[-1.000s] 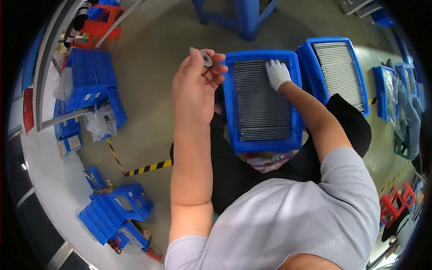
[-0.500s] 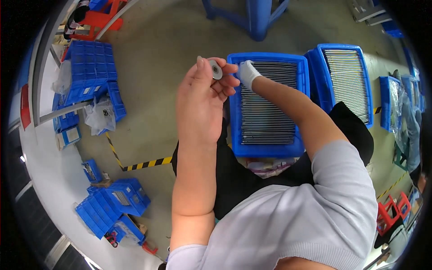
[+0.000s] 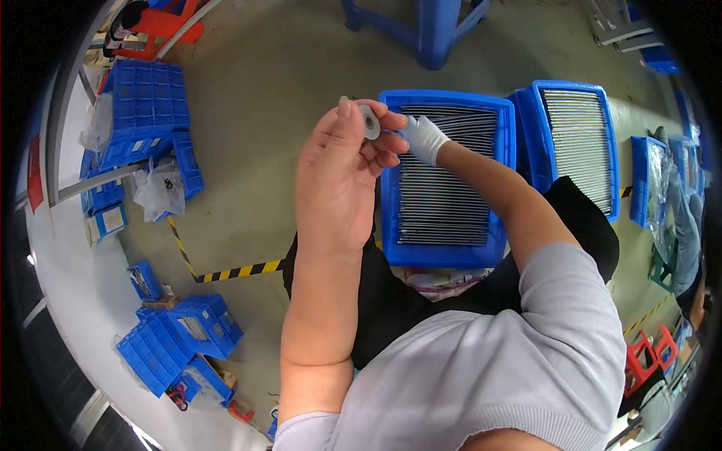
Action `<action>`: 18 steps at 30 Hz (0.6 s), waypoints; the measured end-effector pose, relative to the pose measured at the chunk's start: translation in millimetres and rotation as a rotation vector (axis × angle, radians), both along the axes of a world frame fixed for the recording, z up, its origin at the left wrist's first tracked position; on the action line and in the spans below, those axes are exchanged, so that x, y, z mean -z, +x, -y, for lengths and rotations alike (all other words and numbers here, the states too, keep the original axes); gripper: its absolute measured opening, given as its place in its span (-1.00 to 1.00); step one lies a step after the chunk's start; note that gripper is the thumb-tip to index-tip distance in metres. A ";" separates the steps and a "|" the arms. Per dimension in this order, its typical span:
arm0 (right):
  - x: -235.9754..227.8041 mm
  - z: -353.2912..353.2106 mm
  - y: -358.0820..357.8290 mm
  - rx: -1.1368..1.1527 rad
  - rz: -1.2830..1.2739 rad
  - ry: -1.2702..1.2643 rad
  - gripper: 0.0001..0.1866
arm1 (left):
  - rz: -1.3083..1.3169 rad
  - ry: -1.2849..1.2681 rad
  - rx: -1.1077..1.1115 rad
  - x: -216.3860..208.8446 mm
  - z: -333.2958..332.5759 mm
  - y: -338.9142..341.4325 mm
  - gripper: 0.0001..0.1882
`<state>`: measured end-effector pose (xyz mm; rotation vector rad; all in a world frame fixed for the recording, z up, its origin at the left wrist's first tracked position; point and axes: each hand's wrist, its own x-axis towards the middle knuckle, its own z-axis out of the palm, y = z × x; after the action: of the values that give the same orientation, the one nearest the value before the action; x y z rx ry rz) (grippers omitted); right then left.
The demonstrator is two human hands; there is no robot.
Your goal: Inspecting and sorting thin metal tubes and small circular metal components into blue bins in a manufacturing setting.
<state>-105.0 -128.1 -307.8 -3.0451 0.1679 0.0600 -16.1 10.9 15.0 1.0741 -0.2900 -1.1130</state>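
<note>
Rods lie in rows in two blue bins; left hand pinches a disc; right hand, gloved: grip unclear.

Rods in tray; second tray just right; stool beyond; crates left.

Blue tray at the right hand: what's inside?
Thin rods lie mostly side by side across the blue tray. The right hand covers some rods near its far left corner; the tray's floor beneath the rods can't be seen.
</note>
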 end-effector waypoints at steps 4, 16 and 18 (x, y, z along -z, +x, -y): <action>-36.8 -2.5 -6.7 0.173 -0.052 0.120 -0.61 | 0.010 0.023 -0.003 0.3 -4.7 -0.6 -0.61; -36.4 28.9 -65.6 0.368 -0.362 -0.208 -0.51 | 0.009 0.038 0.001 0.3 4.4 -5.9 -0.63; -33.7 33.7 -64.8 0.311 -0.374 -0.234 -0.58 | -0.001 0.035 0.003 0.9 4.4 -7.0 -0.64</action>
<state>-169.8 -161.8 -274.1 -3.1578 0.7176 0.6277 -23.1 6.5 14.2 1.1043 -0.2719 -1.1255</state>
